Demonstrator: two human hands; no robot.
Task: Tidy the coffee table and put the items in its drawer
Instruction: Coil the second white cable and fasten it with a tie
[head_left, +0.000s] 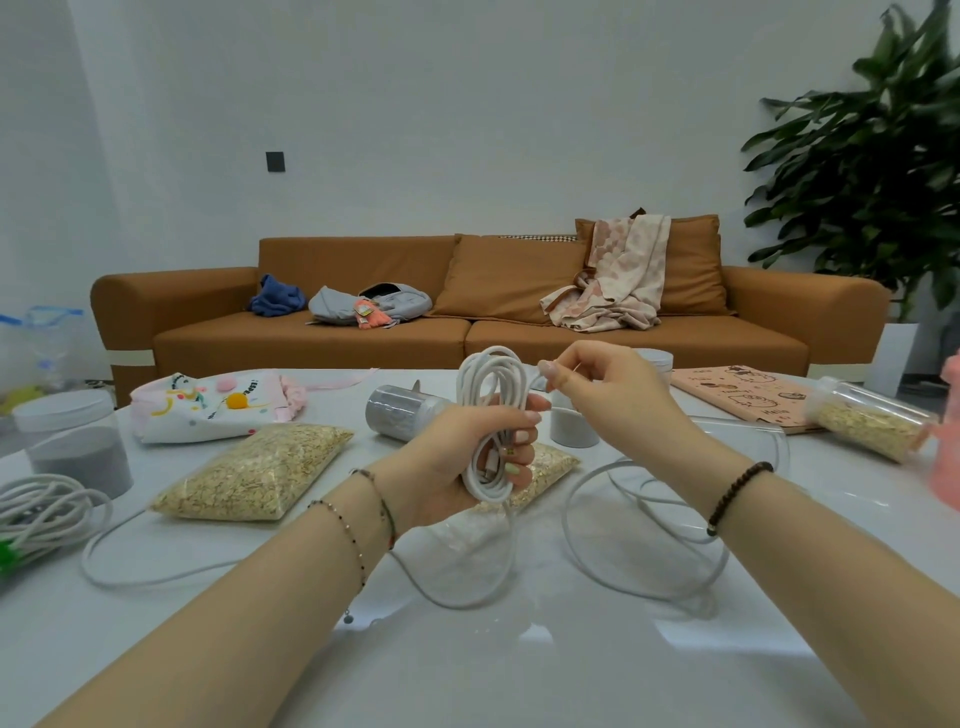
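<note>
Left hand (470, 457) clenches the coiled white cable (491, 415); right hand (597, 384) pinches its limp, light strand at two o'clock

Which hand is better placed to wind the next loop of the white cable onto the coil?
The right hand. It pinches the loose run of the white cable just beside the coil, while the left hand is closed around the coil, so it probably just holds.

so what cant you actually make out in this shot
Head view only:
- Drawer: out of view, below the coffee table.
- Pink object: cut off by the right edge.
- Cable bundle: cut off by the left edge.
- White cable: its middle is hidden inside the left hand.
</note>
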